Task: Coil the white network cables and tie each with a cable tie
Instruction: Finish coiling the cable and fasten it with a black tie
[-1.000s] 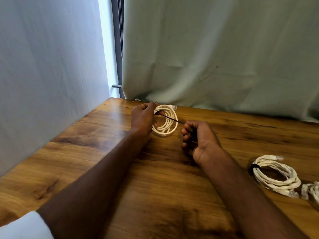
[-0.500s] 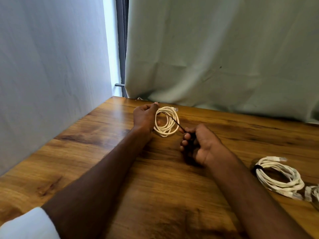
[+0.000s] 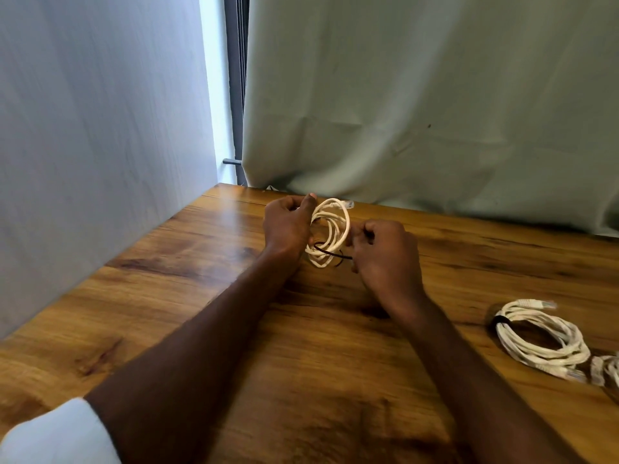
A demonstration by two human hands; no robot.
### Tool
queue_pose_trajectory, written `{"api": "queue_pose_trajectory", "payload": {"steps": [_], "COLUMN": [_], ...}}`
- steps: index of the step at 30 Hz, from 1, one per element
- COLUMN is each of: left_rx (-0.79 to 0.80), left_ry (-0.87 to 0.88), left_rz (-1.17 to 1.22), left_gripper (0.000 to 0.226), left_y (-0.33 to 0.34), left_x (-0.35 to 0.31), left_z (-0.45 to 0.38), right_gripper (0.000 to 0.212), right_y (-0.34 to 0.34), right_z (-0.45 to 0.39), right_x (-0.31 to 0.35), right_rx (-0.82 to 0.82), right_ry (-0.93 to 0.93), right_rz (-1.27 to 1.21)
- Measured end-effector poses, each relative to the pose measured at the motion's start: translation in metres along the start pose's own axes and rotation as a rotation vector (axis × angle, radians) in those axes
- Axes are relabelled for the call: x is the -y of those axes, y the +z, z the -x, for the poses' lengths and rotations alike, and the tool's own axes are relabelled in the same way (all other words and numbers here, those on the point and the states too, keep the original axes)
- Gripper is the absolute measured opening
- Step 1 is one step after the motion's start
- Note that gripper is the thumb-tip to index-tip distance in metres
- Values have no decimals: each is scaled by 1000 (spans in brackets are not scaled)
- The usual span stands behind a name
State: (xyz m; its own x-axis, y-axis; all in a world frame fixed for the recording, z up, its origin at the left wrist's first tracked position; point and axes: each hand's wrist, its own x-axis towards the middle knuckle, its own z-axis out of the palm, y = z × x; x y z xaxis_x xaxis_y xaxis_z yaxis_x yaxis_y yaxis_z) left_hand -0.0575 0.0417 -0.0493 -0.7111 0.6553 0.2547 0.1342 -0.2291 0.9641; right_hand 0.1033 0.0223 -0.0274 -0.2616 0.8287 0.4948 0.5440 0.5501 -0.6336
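Where the wooden table runs back to its far edge, a pale green curtain hangs in folds down to the top, and a plain light cloth walls off the left side; between the two shows a bright strip of window with a dark frame. The table's grain is warm brown with darker knots. On its right part lies a coiled white cable already bound with a black tie, and just beside it, at the picture's edge, a bit of another white cable.

Near the far edge the left hand grips one side of the white cable coil, fingers curled round the strands and thumb up. The right hand is closed in a pinch on the black cable tie, which loops around the coil's lower strands.

A second ago the tie ran straight and taut from the coil to the right hand, which sat well apart from it — now that hand has come up close to the coil, almost touching it, and the tie lies curved around the bundle. The left hand has kept its hold. The view has shifted a little, too.
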Motion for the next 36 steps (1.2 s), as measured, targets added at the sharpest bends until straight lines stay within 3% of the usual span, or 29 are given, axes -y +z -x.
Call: {"api": "queue_pose_trajectory", "payload": {"steps": [2, 5, 6, 8, 12, 14, 17, 21, 25, 28, 36], "left_rx": [-18, -27, -23, -25, -54, -27, 119, 305, 510, 640, 762], "left_ry": [-1, 3, 1, -4, -51, -36, 33, 24, -106, -201, -173], "left_rz": [-39, -108, -119, -126, -182, -201, -101, 98, 279, 381, 73], "left_gripper": [33, 43, 46, 49, 69, 76, 61, 48, 50, 55, 59], "left_y": [0, 1, 2, 2, 3, 3, 7, 17, 12, 7, -7], "left_x": [1, -1, -1, -2, 3, 3, -8, -22, -27, -23, -45], "left_z": [0, -1, -1, -3, -6, -5, 5, 24, 29, 24, 22], "right_gripper": [31, 38, 41, 47, 33, 29, 30, 36, 53, 47, 33], "right_y": [-1, -10, -12, -11, 1, 9, 15, 7, 11, 10, 15], "right_z": [-3, -6, -6, -5, 3, 6, 3, -9, -19, -23, -30], "right_x": [-1, 7, 7, 7, 5, 7, 3, -14, -28, -31, -39], "right_rx": [48, 127, 146, 133, -60, -80, -102, -73, 65, 95, -84], "right_ry": [120, 491, 531, 434, 3, 19, 167, 240, 262, 311, 156], "right_rz": [-126, -611, -663, -618, -177, -29, 111, -68, -327, -503, -547]}}
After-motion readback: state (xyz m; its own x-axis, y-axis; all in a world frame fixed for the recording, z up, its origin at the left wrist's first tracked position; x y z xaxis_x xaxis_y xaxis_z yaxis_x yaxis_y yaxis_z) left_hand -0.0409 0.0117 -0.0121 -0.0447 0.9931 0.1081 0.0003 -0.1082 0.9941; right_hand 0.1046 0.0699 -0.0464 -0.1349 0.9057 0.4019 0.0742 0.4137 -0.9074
